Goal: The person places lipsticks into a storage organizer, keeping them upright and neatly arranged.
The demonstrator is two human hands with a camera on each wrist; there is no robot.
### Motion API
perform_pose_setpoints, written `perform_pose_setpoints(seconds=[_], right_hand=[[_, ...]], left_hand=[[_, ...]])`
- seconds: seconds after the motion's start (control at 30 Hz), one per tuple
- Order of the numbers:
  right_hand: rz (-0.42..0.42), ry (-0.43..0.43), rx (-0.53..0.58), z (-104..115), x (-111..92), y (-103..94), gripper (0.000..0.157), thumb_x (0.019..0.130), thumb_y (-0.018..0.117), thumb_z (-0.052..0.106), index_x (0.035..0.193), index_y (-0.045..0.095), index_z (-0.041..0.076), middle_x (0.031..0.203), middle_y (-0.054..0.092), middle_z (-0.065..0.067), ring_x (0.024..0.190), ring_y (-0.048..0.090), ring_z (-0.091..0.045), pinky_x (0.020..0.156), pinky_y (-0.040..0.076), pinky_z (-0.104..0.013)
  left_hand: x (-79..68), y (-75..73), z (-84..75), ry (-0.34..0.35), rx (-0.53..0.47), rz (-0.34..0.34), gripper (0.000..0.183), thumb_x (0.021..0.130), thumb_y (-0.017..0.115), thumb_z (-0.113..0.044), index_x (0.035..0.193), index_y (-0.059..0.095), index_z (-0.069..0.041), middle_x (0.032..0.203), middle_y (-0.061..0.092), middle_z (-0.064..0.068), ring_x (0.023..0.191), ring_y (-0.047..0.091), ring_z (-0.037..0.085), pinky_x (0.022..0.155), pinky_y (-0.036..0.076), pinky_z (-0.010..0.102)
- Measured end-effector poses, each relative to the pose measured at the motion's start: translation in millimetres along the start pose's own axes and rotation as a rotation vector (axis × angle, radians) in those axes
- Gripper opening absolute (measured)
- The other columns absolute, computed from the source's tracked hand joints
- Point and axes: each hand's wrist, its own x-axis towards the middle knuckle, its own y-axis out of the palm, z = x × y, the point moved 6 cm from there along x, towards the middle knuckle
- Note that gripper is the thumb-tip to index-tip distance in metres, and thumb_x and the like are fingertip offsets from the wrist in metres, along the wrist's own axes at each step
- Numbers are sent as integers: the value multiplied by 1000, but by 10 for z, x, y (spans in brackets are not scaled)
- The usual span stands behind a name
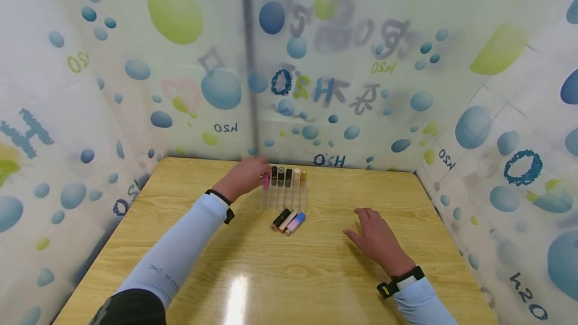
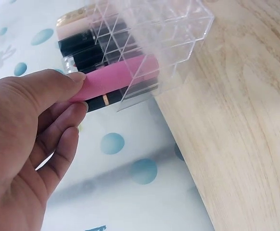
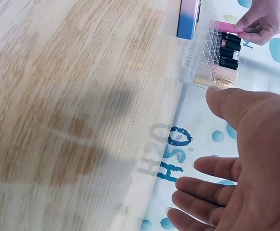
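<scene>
Left arm, in a pale sleeve point(image 1: 176, 250), reaches forward and inward to the far part of the table; left hand point(image 1: 246, 177) pinches a pink tube point(image 2: 113, 78) between thumb and fingers, remaining fingers curved beneath; the pink tube stands at the left end of a clear organizer point(image 1: 284, 200), its lower end seen against the plastic; whether it is fully seated cannot be told; right hand point(image 1: 375, 239) lies over the right part of the table, well apart from the organizer, fingers loosely spread, thumb held away, nothing in its grasp; contact with the wood cannot be told.

Surface: light wood-grain table point(image 1: 361, 189), glare patch point(image 1: 237, 295) at near left of centre; room: white sheeting point(image 1: 307, 119) on left, back and right, printed with blue and green dots and H2O lettering; dark vertical band point(image 1: 250, 59) on the back, left of centre.

Counts, left to right, head view: organizer, 1; in its back row, pink tube, 1; dark tubes point(image 1: 288, 178), 3; pale tube point(image 1: 296, 177), 1; gold tube point(image 1: 303, 178), 1; lying just in front, side by side: black tube point(image 1: 282, 217), 1; rose-toned tube point(image 1: 288, 220), 1; blue-to-pink tube point(image 1: 296, 222), 1.
</scene>
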Motion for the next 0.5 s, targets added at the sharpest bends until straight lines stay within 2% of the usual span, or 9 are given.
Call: perform_pose_setpoints(seconds=[0.17, 0.5], right_hand=[[-12, -15, -5, -5, -6, 1, 66, 95, 74, 43, 136, 57, -5, 131, 60, -22, 119, 57, -37, 99, 50, -56], [6, -1, -4, 14, -17, -30, 65, 95, 74, 43, 135, 58, -5, 131, 60, -23, 120, 57, -37, 101, 50, -56]], left_hand=[[2, 27, -22, -11, 5, 29, 6, 94, 77, -11, 90, 80, -13, 92, 64, 3, 80, 57, 15, 73, 54, 34], [16, 73, -13, -30, 56, 25, 3, 94, 78, -17, 91, 77, -15, 91, 61, -1, 79, 59, 14, 72, 56, 33]])
